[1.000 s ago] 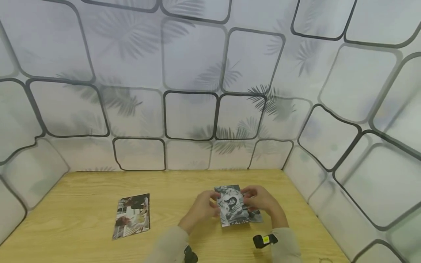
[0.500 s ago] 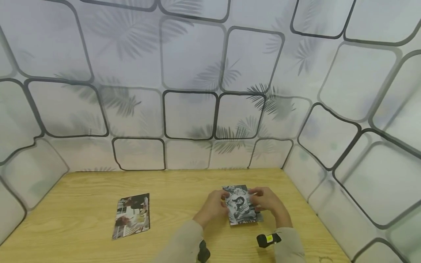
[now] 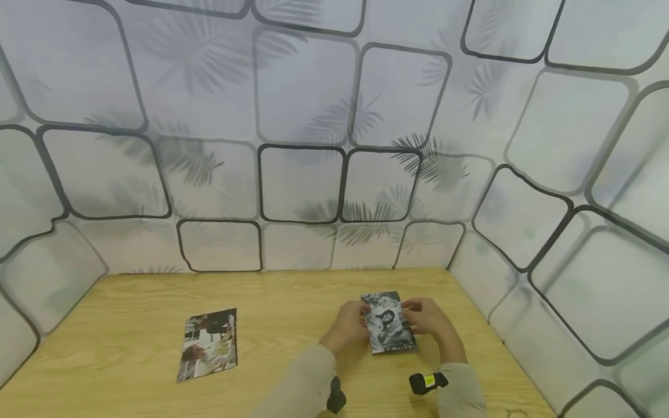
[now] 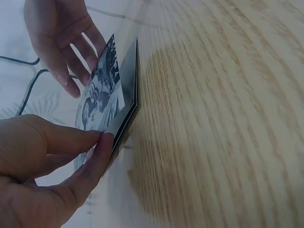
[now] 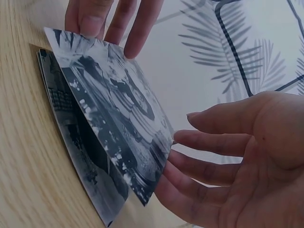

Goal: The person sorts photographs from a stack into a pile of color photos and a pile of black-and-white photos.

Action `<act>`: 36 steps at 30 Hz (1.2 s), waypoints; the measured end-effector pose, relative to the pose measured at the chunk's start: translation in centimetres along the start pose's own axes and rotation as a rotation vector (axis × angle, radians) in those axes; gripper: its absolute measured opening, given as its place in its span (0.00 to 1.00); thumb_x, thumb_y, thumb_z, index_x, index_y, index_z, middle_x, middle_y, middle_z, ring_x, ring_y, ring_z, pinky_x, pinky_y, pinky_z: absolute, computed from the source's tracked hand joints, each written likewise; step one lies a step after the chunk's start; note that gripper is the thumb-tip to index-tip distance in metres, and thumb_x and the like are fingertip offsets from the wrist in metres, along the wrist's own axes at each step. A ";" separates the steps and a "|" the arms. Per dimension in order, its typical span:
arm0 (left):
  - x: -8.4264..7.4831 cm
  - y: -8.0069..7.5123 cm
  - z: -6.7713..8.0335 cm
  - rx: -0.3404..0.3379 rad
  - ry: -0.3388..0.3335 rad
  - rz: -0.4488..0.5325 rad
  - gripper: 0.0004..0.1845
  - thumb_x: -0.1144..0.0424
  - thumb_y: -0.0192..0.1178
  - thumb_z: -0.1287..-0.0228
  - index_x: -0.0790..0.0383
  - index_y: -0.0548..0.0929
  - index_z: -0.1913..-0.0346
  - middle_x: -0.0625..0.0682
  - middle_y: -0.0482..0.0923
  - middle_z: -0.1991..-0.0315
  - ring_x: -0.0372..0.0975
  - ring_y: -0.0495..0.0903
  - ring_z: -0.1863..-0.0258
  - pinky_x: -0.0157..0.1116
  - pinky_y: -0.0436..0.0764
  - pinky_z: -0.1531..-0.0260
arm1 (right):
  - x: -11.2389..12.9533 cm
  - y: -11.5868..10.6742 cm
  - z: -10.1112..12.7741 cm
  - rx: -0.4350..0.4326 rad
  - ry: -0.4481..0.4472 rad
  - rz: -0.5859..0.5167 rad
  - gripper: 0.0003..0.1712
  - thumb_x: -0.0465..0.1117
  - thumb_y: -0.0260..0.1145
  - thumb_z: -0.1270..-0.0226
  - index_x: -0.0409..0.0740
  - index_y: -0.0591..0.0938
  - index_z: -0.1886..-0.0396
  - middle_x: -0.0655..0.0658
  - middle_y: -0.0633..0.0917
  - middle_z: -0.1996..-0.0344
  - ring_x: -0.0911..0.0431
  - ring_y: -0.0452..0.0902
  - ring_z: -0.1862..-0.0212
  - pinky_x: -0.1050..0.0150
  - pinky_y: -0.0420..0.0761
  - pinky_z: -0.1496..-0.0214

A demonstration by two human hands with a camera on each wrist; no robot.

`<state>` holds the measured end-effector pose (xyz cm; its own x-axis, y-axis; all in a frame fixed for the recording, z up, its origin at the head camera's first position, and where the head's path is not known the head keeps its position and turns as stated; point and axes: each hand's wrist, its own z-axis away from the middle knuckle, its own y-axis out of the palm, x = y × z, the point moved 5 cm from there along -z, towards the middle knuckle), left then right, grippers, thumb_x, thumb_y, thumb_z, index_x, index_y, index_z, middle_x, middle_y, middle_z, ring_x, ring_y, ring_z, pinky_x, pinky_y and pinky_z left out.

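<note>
A black-and-white photo print point(image 3: 388, 328) is held tilted above the right part of the table. My left hand point(image 3: 346, 330) pinches its left edge between thumb and finger, as the left wrist view shows. At the opposite edge is my right hand point(image 3: 431, 323), fingers extended and touching the print from behind and below, with the thumb point(image 5: 223, 116) standing apart from it. Directly under the print lies a small stack of photo prints point(image 5: 83, 161), mostly covered in the head view; its top one is dark grey-toned.
A colour photo print point(image 3: 209, 345) lies alone on the left of the wood-grain table point(image 3: 282, 290). Patterned fabric walls point(image 3: 303, 183) rise at the table's back and right edges. Dark wrist straps point(image 3: 428, 382) sit at both sleeves.
Both hands have shifted right with the black-and-white print, which now overlaps the stack almost fully in the head view. The colour print stays put.
</note>
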<state>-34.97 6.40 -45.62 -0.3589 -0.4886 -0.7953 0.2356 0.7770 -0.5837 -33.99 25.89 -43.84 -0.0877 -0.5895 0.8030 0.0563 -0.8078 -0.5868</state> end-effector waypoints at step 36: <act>-1.3 0.5 0.8 0.059 -0.051 -0.125 0.37 0.79 0.68 0.49 0.67 0.75 0.31 0.65 0.76 0.32 0.60 0.73 0.30 0.55 0.75 0.29 | -0.1 0.0 0.2 0.016 -0.009 0.111 0.26 0.36 0.58 0.23 0.25 0.72 0.32 0.22 0.80 0.42 0.49 0.84 0.61 0.55 0.88 0.61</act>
<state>-33.66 7.17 -45.00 -0.3430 -0.6008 -0.7221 0.2452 0.6849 -0.6862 -33.79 25.90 -43.88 -0.0711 -0.6751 0.7343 0.0807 -0.7377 -0.6703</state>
